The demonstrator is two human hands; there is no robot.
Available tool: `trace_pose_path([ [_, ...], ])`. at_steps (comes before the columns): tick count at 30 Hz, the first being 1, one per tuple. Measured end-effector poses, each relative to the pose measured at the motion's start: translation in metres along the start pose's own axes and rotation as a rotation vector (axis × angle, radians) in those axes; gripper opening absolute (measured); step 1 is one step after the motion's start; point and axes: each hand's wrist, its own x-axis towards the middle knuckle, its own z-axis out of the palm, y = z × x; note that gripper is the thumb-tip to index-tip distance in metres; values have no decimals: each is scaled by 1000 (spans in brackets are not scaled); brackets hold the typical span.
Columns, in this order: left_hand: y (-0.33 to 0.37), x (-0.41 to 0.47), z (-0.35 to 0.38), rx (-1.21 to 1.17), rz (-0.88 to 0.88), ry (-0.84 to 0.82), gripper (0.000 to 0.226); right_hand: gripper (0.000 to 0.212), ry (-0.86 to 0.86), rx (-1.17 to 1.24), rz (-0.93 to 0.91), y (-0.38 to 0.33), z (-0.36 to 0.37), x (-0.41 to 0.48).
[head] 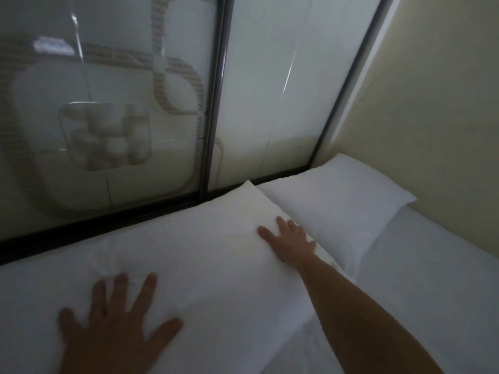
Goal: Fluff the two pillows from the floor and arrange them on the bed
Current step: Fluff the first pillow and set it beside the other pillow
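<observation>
From the head camera, two white pillows lie side by side at the head of the bed (432, 279), both on its white sheet and set against the dark-framed glass panel (135, 103) behind. The near pillow (189, 265) fills the lower left of the view; the far pillow (337, 201) sits to its right, tucked into the corner by the cream wall (432, 103), the two touching along their inner edges. The left hand (113, 325) lies flat on the near pillow with fingers spread wide, the cover puckered into small creases just above the fingertips; it grips nothing. The right hand (289, 241), arm stretched forward, rests palm-down near that pillow's right edge, fingers loosely spread and flat, holding nothing. The frame is somewhat blurred, so finer cloth detail cannot be told.
</observation>
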Motion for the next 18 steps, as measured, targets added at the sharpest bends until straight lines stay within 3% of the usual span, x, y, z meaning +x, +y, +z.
trace_pose_path([
  [4,6,-13,-2,-54,177,3,104,97,22,4,79,4,-7,-8],
  [7,17,-3,-11,-28,326,102,95,76,116,-36,-352,-42,3,-20],
  [10,24,5,-15,-52,341,105,78,67,57,-116,-771,-83,30,-45],
  [12,22,3,-2,-48,265,119,78,64,48,-167,-724,-73,40,-48],
  [16,-10,-11,9,-25,90,51,84,58,58,-258,-339,-49,21,-36],
  [18,-26,-15,1,-42,-20,35,88,59,87,-181,-154,-55,6,-35],
])
